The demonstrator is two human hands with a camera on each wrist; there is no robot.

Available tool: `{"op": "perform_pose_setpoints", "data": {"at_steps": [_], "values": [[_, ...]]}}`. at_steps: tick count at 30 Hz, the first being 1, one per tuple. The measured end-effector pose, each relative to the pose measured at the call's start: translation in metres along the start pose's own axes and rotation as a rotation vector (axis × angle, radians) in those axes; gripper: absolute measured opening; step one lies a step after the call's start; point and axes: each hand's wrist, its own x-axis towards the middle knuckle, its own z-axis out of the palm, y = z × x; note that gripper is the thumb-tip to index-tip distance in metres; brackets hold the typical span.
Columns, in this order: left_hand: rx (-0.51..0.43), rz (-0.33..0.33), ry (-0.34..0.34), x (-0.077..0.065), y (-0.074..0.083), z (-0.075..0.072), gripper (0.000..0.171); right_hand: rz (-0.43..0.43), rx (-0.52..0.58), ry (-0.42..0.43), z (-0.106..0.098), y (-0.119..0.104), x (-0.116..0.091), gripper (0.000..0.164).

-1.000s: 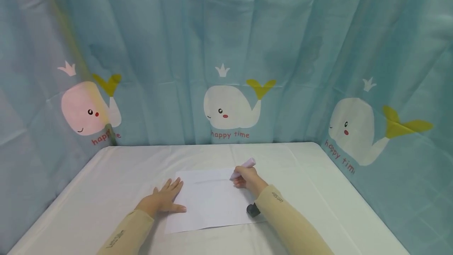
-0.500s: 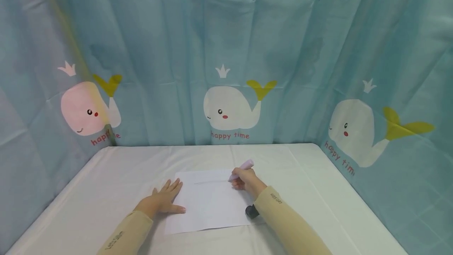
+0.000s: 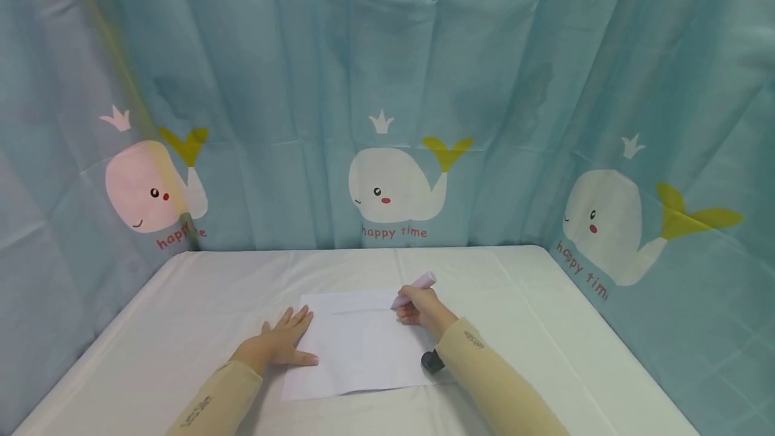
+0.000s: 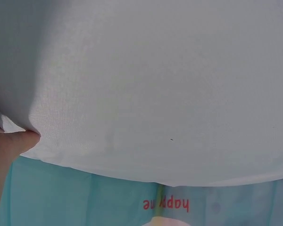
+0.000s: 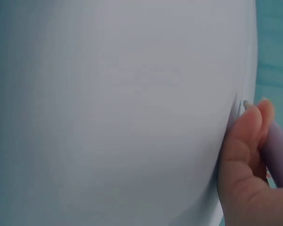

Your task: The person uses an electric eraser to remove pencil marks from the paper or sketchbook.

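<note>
A white sheet of paper (image 3: 357, 355) lies on the white-covered table. My left hand (image 3: 281, 342) rests on its left edge, fingers spread and straight. In the left wrist view only part of that hand (image 4: 12, 143) shows at the left edge. My right hand (image 3: 424, 308) pinches a pale purple marker (image 3: 426, 280), tilted with its tip at the paper's upper right. A thin, faint line (image 3: 363, 311) runs across the upper paper and ends by the tip. The right wrist view shows the curled fingers (image 5: 243, 141) around the marker's barrel (image 5: 279, 155).
A white cloth (image 3: 521, 315) covers the table. Blue curtains (image 3: 290, 86) with printed whales hang behind it and at both sides. Beside the right sleeve is a small black rounded object (image 3: 432, 361), partly hidden by the arm.
The right hand and marker have shifted very slightly to the left since the first frame. The left hand stays in place on the paper.
</note>
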Motion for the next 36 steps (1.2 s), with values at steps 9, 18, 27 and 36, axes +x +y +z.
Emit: {"op": "perform_pose_setpoints", "data": {"at_steps": [9,18,27,36], "values": [[0.004,0.000,-0.002,0.0002,0.0014,-0.0008,0.105,0.016,0.040,0.035,-0.0001,-0.0020,0.0021,0.019],[0.015,-0.005,-0.008,0.0008,0.0032,-0.0034,0.105,0.015,-0.002,0.072,0.0029,-0.0061,0.0035,0.021],[0.005,0.005,0.002,0.0018,0.0017,-0.0019,0.104,0.009,-0.029,0.089,0.0065,-0.0067,0.0018,0.022],[-0.004,-0.003,-0.003,0.0017,-0.0011,-0.0003,0.107,0.013,-0.033,0.034,0.0047,-0.0065,0.0037,0.021]]}}
